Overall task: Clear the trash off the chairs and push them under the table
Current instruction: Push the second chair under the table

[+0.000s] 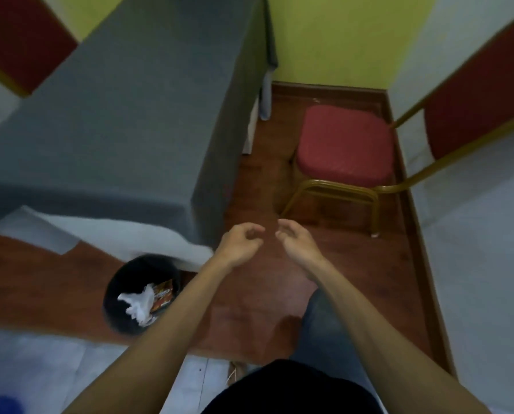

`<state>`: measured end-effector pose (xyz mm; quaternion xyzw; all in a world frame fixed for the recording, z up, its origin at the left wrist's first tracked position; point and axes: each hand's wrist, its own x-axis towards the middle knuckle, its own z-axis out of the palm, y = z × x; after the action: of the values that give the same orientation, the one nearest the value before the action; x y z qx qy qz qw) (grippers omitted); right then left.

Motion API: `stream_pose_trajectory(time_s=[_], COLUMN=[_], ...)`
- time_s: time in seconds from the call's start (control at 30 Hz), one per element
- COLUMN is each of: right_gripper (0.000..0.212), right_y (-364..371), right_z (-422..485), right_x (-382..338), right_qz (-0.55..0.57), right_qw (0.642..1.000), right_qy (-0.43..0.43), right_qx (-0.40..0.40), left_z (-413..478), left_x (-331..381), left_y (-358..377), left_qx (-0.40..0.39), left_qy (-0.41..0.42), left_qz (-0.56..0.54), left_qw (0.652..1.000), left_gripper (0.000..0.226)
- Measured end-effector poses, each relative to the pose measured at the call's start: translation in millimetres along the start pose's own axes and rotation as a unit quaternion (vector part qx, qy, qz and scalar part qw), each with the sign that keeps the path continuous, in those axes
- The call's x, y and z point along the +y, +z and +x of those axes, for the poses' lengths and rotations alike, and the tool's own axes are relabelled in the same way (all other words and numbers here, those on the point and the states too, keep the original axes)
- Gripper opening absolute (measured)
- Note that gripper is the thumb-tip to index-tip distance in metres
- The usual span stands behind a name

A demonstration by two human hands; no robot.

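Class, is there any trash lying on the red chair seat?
No. The red chair seat is bare; tissue and a wrapper lie in the black bin.

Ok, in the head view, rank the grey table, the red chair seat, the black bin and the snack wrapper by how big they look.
1. Grey table, by far the largest.
2. Red chair seat.
3. Black bin; it sits nearer the camera, so its real size against the seat is unsure.
4. Snack wrapper inside the bin, the smallest.

Both bare forearms extend forward, converging. Left hand (240, 245) and right hand (296, 245) sit near each other, apart, fingers (257, 229) loosely curled, holding nothing.
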<state>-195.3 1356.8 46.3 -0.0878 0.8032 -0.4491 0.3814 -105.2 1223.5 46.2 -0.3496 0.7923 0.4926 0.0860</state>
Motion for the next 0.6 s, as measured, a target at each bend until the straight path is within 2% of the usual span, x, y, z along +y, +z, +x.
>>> stream_pose_trajectory(time_s=[0.23, 0.43, 0.6], right_gripper=[0.041, 0.038, 0.028], right_y=[-152.2, -281.9, -357.3], right_z=[33.5, 21.1, 12.7], right_x=[-2.3, -19.8, -61.5], right_qz=[0.051, 0.059, 0.101], right_qw=[0.995, 0.988, 0.978], right_qy=[0.013, 0.047, 0.042], right_qx=[0.089, 0.134, 0.175], left_z=[66.5, 71.8, 73.5], left_x=[141.7, 262.2, 348.4], left_y=[67.7, 108.0, 115.6], left_qx=[-0.07, -0.102, -0.126], left_qy=[0.039, 0.045, 0.078], left_qz=[0.026, 0.032, 0.067], left_qw=[0.996, 0.993, 0.987], left_gripper=[0.035, 0.034, 0.032])
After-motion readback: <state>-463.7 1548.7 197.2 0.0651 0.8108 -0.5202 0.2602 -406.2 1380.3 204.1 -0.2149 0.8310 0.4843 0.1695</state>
